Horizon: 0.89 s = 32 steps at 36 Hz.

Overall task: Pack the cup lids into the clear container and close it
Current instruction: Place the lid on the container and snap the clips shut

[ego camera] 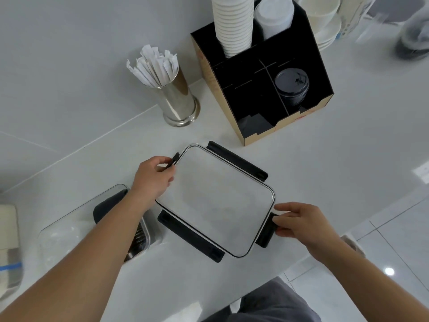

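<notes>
A clear rectangular container lid (216, 201) with black latch flaps on all four sides lies flat on the white counter. My left hand (151, 177) pinches the short-side flap at its far left corner. My right hand (299, 219) grips the opposite short-side flap (265, 233). The clear container (69, 231) stands to the left, partly under my left forearm, with dark ribbed items (138, 239) showing inside. A stack of black cup lids (291, 86) sits in a compartment of the black organizer (255, 135).
The organizer also holds stacked white paper cups (232, 24) and white lids (272, 15). A metal cup of wrapped straws (174, 98) stands behind the lid. White bowls (325, 17) sit at the back right. The counter edge (325, 249) runs near my right wrist.
</notes>
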### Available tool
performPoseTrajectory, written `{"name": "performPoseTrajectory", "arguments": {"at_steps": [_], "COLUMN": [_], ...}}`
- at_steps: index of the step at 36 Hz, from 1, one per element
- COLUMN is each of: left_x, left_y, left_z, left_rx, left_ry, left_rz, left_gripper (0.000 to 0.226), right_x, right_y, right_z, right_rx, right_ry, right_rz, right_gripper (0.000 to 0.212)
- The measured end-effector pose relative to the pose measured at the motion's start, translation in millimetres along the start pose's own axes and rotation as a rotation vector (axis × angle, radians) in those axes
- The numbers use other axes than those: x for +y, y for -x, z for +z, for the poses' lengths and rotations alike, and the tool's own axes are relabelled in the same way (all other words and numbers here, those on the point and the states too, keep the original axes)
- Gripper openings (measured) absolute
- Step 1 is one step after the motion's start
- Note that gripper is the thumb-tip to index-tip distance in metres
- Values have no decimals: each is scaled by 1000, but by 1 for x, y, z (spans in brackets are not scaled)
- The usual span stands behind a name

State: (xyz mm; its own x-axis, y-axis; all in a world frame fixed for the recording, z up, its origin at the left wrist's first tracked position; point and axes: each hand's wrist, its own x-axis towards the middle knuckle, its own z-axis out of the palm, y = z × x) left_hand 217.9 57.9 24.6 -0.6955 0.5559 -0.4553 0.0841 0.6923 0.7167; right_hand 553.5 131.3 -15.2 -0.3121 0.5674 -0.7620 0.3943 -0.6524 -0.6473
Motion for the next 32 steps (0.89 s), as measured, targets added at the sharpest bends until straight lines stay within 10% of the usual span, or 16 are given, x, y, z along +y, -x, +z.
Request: {"name": "performPoseTrajectory", "arguments": {"at_steps": [22, 32], "left_x": [-37, -87], "left_y": [40, 73], "left_z": [-152, -201], "left_rx": [278, 400], "left_ry": [442, 690], "left_rz": [-74, -170], "left_gripper": [12, 7], "right_x": [-99, -122], "right_y": [46, 57], "right_z": [116, 174], "right_rx": [-290, -408], "right_ry": [-198, 107], "right_rz": [-175, -205], "right_gripper": [13, 12]}}
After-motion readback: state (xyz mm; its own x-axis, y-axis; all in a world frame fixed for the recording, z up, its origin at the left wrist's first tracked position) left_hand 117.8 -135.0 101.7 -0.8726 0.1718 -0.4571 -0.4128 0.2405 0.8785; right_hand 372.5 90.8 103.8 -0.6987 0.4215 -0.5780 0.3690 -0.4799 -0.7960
